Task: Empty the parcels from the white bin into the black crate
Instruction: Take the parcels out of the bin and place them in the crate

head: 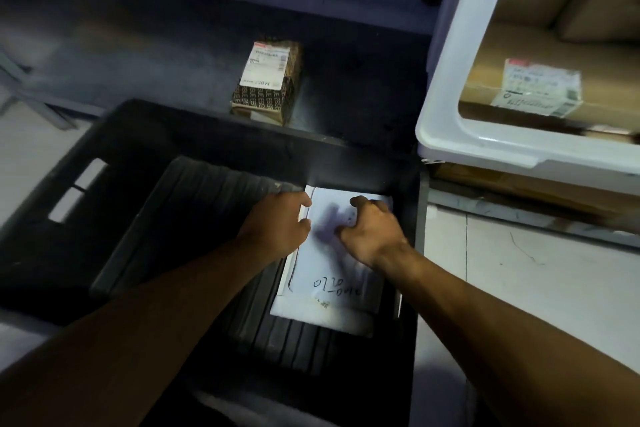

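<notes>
1. The black crate (145,135) stands low in the middle of the view, with its ribbed floor showing and slot handles in its left wall.
2. A white parcel (332,288) lies flat on the crate floor, in the right part, close to the right wall. It has dark handwriting near its closer end.
3. The left hand (277,222) is at the left edge of the parcel, near its far end. Its fingers are curled over this edge and the thumb lies on top, so it grips the parcel.
4. The right hand (372,229) is on top of the parcel, at the far right part. Its fingers are bent and pinch or press the wrapping; the picture is blurred there, so I cannot tell exactly how.
5. The white bin (485,135) stands at the right, higher than the crate, touching its far right corner. Inside it lie brown cartons, and one has a white label (540,88).
6. A small brown box (268,80) with a white label stands on the dark surface behind the crate, apart from both containers.
7. The floor (519,288) at the right is pale.
</notes>
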Tool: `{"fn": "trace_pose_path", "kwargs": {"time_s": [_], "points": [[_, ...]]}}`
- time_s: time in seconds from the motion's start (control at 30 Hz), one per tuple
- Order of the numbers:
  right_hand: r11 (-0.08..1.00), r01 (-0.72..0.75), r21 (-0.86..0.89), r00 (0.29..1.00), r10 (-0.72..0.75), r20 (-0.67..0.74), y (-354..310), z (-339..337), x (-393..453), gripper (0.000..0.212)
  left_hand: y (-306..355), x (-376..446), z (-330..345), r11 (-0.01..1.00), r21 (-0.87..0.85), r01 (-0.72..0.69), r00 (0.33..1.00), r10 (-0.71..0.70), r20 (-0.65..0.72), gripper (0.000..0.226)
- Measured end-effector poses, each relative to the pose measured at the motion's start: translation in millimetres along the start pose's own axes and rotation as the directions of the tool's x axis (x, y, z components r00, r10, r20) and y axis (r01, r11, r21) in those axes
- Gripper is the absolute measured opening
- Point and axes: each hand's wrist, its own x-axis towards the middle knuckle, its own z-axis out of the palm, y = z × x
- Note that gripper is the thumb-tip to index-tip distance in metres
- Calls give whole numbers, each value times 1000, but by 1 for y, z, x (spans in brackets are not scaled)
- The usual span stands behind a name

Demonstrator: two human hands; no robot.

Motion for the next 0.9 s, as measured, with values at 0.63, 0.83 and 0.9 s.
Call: {"fn": "trace_pose_path", "kwargs": {"time_s": [0.63,0.83,0.9], "points": [[918,225,-327,924,-308,-228,1,-114,-169,64,112,-133,-114,884,424,-196,970,238,-50,78],[910,190,-367,898,-313,-310,18,-152,-198,62,157,-149,-128,842,463,-277,941,334,-46,73],[910,160,-382,896,-296,-330,26,-170,-203,64,172,-150,-133,824,475,-308,929,368,-35,72]]}}
